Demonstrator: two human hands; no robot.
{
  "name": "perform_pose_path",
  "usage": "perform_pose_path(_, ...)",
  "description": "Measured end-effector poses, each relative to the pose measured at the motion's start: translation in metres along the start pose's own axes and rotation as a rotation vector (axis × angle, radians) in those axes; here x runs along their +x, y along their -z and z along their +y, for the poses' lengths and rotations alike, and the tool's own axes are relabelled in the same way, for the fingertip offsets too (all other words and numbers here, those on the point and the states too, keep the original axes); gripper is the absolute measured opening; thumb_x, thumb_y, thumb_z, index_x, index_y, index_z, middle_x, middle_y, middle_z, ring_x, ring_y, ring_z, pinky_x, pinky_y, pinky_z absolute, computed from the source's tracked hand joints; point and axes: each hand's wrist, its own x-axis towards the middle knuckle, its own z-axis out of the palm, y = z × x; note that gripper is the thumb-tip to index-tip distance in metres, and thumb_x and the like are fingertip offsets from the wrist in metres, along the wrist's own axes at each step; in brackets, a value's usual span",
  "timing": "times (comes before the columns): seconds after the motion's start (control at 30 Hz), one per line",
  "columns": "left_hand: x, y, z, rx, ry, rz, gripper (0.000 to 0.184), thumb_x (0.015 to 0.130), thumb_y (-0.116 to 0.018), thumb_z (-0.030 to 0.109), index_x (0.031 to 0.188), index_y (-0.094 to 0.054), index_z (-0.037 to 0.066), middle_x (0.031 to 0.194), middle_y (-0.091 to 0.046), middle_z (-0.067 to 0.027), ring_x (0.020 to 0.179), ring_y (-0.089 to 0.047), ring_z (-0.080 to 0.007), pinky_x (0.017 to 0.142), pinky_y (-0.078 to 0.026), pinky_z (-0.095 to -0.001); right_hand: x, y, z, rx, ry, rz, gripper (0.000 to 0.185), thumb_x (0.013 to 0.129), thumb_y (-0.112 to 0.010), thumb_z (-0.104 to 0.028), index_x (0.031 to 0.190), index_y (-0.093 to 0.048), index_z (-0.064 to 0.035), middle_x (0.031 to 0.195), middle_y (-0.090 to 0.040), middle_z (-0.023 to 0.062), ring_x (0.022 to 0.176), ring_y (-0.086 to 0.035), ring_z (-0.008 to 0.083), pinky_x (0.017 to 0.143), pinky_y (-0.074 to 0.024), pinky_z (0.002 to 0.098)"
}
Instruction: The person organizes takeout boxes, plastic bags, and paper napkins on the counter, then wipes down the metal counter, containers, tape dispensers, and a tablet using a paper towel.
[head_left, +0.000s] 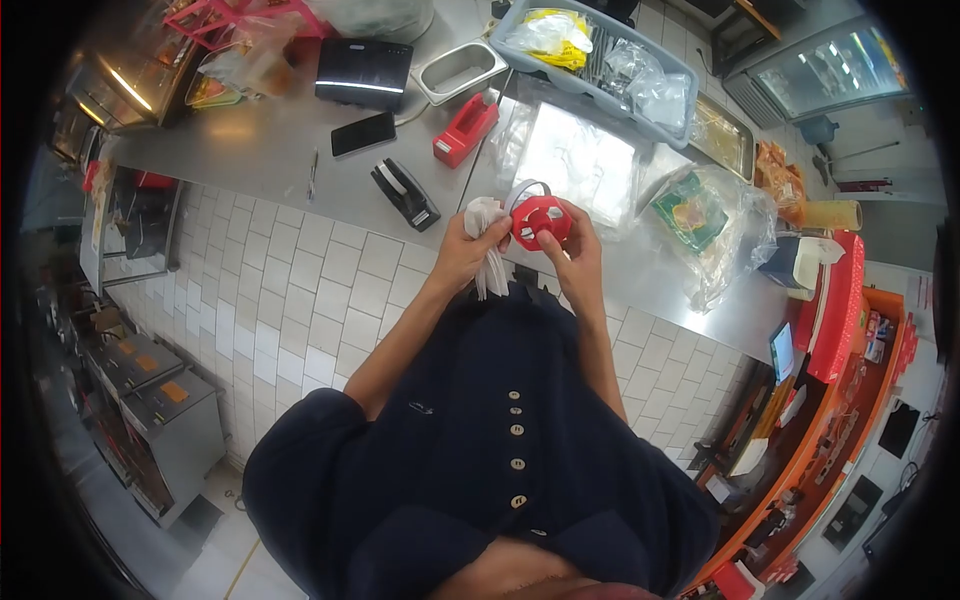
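Note:
My left hand [460, 252] is closed around a crumpled white wipe [483, 220], whose end hangs down below the fingers. In my right hand [580, 258] is a round red plastic spool [558, 213] with openings in its face, thumb on the front and fingers behind. A thin pale band loops up at the spool's upper left side. Both hands are close together in front of my dark shirt, by the counter's near edge. Left of them stands a black tape dispenser [405, 195], and beyond it a red tape dispenser [466, 130].
The steel counter [245, 165] carries a black phone [363, 134], a pen [313, 176], a black box [364, 73] and a steel pan [460, 70]. Clear plastic bags [580, 150] and a grey bin of packets [600, 85] lie beyond my hands. A green-labelled bag [692, 212] is at right.

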Motion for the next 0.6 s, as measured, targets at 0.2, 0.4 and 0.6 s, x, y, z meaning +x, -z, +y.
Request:
perform_pose_path(0.2, 0.007, 0.02, 0.012, -0.057, -0.155, 0.205, 0.013, 0.096, -0.065, 0.008, 0.106, -0.06, 0.001, 0.078, -0.062, -0.003, 0.07, -0.06, -0.0097, 0.066, -0.046, -0.0232, 0.044, 0.015, -0.016, -0.011, -0.149, -0.151, 0.036, 0.093, -0.07, -0.015, 0.123, -0.063, 0.002, 0.089, -0.067, 0.0056, 0.074, -0.059, 0.0085, 0.058, -0.0478, 0.0258)
perform_pose_path(0.4, -0.015, 0.067, 0.034, 0.073, -0.345, 0.423, 0.009, 0.094, -0.069, 0.008, 0.096, -0.064, 0.001, 0.076, -0.064, -0.0042, 0.069, -0.058, -0.01, 0.063, -0.045, -0.0252, 0.196, -0.017, 0.025, -0.531, 0.29, -0.224, 0.032, 0.087, -0.07, -0.01, 0.119, -0.068, -0.0067, 0.112, -0.069, 0.0114, 0.091, -0.067, 0.0249, 0.077, -0.0549, 0.0342)
perform_pose_path(0.6, -0.059, 0.097, 0.039, 0.207, -0.346, 0.534, 0.011, 0.094, -0.069, 0.011, 0.097, -0.066, 0.001, 0.076, -0.067, -0.0026, 0.07, -0.053, -0.0075, 0.064, -0.04, -0.0233, 0.286, -0.062, 0.075, -0.979, 0.524, -0.601, 0.038, 0.085, -0.067, -0.004, 0.122, -0.067, -0.0102, 0.119, -0.066, 0.0134, 0.104, -0.064, 0.0338, 0.094, -0.0503, 0.0398)
